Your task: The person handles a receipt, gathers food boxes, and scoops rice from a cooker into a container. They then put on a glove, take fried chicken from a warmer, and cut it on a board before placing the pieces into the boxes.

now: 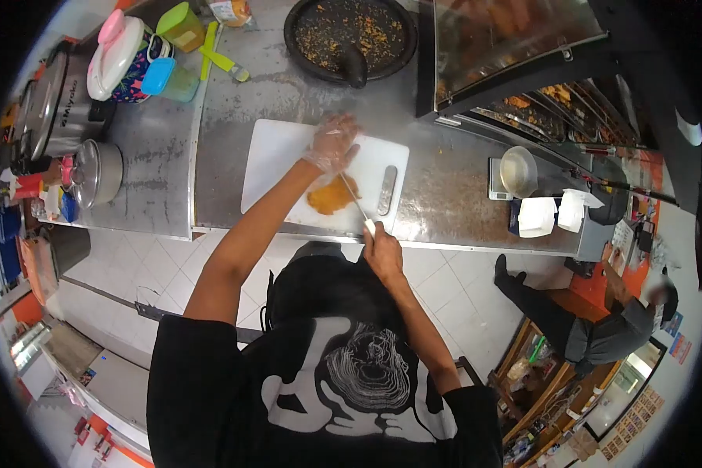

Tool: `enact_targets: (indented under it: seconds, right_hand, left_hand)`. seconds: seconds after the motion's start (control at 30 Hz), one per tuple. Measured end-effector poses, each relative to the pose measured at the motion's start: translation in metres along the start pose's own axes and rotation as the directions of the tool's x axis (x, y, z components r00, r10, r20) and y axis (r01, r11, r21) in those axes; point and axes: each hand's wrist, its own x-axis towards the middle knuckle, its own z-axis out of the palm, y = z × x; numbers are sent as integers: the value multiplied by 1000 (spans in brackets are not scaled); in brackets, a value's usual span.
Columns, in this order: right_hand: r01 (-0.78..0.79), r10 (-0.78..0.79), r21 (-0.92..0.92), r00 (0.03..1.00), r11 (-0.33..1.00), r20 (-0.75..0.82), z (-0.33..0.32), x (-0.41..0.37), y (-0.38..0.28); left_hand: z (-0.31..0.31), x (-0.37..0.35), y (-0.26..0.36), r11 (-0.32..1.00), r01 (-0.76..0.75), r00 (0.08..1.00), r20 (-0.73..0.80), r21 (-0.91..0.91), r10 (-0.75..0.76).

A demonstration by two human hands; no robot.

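Observation:
On the metal counter lies a white cutting board with a flat orange-brown piece of food on it. My left hand, in a clear plastic glove, is over the board just above the food, its fingers apart. Whether its palm touches anything cannot be made out. My right hand is bare and wrapped round the white handle of a knife at the board's near edge. The blade runs up and left across the food's right side, its tip close to my left hand.
Beyond the board stands a dark stone mortar with its pestle. A scale with a bowl and white boxes are at the right. Containers and a pot stand left. Another person is far right.

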Motion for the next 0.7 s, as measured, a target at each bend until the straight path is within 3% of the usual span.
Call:
enact_targets:
  seconds: [0.03,0.13,0.37,0.47,0.53,0.7]
  right_hand:
    - [-43,44,-39,999,998,28,0,0,-2]
    - [-28,28,4,1000,1000,-6,8,1,0]
    - [-25,27,29,998,999,-63,15,-2,4]
    - [19,-14,61,996,998,-90,17,-6,5]
    - [19,-15,51,996,999,-84,20,-4,4]
    - [20,-14,44,992,999,-126,29,-4,0]
  left_hand:
    - [3,1,0,999,38,997,67,37,-41]
    - [6,1,2,992,67,995,67,111,-74]
    - [13,14,7,999,11,997,77,43,-14]
    - [-2,18,14,998,32,988,150,59,-40]
    - [-5,16,14,998,-18,997,82,60,13]
    - [7,23,9,997,-18,996,86,68,13]
